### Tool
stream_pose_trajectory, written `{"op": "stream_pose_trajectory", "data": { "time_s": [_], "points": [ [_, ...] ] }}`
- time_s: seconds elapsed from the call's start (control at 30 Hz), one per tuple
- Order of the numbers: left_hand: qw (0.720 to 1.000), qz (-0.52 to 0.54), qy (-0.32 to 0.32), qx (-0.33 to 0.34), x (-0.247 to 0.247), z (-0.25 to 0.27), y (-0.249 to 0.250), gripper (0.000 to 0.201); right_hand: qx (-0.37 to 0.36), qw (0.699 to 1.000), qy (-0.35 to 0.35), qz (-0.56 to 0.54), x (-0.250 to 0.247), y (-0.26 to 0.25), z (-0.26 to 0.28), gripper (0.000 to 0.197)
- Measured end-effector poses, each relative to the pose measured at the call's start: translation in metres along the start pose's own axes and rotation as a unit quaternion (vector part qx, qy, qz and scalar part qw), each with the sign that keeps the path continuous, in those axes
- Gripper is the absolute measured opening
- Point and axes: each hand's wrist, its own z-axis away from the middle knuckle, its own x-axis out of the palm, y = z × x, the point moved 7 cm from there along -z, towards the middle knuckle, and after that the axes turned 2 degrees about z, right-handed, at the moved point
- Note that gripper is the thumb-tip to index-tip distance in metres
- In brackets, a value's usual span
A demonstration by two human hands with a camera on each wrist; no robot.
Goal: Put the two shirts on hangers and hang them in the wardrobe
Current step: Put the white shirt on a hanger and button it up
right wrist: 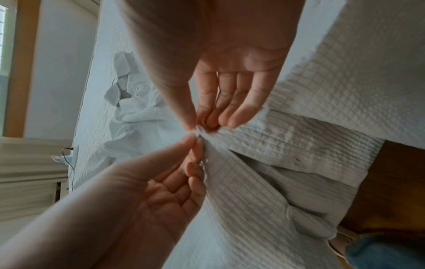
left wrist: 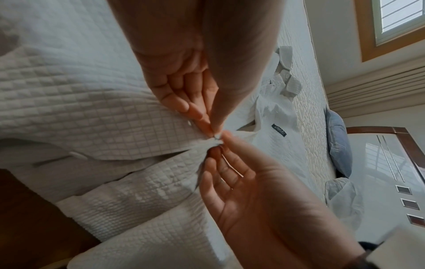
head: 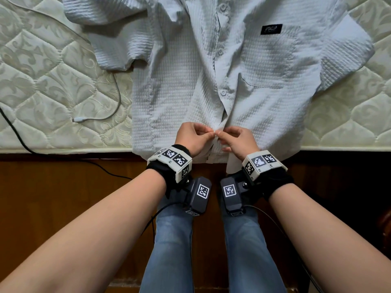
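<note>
— Looking down from the head camera: white waffle shirt [head: 190, 66] spread front-up on the mattress [head: 42, 81], hem hanging over the bed's edge. Left hand [head: 193, 137] and right hand [head: 238, 139] meeting at the placket just above the hem, each pinching cloth between thumb and forefinger. Charging cable [head: 101, 115] lying on the mattress to the left.

— And from the left wrist?

— Same pinch, closer. Left hand [left wrist: 184, 87] with thumb and forefinger nipped on a small button or the cloth round it; too small to tell which. Right hand [left wrist: 248, 182] gripping the opposite edge, other fingers loosely curled. Dark chest label [left wrist: 279, 130] visible further up the shirt. Near the collar, something thin, perhaps a hanger hook; cannot say for certain.

— Right wrist?

— Mirrored. Right hand [right wrist: 230, 91] pinching the top edge, left hand [right wrist: 165, 191] pinching the lower one, fingertips almost touching. Placket below gaping, another button [right wrist: 289, 212] unfastened there.

— Progress, then?

— Early, by the look of it. Seemingly working a lower button. No wardrobe in sight, nothing hung. Second shirt not clearly identifiable. Most of the job left.
</note>
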Motion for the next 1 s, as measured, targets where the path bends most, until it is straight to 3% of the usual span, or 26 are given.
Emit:
{"op": "stream_pose_trajectory", "data": {
  "time_s": [0.2, 0.7, 1.0],
  "points": [
    [1.000, 0.001, 0.004, -0.010, 0.000, -0.001, 0.001, 0.009, -0.012, 0.999, 0.005, -0.030, -0.005, 0.002, 0.002, 0.005],
    [0.999, 0.025, -0.021, -0.002, 0.000, -0.003, -0.001, 0.015, 0.030, 0.995, -0.002, -0.097, -0.008, 0.007, 0.002, 0.032],
    [0.999, 0.022, -0.030, -0.010, 0.006, 0.001, -0.005, 0.014, 0.051, 0.996, -0.030, -0.063, -0.005, 0.012, 0.003, 0.011]
  ]
}}
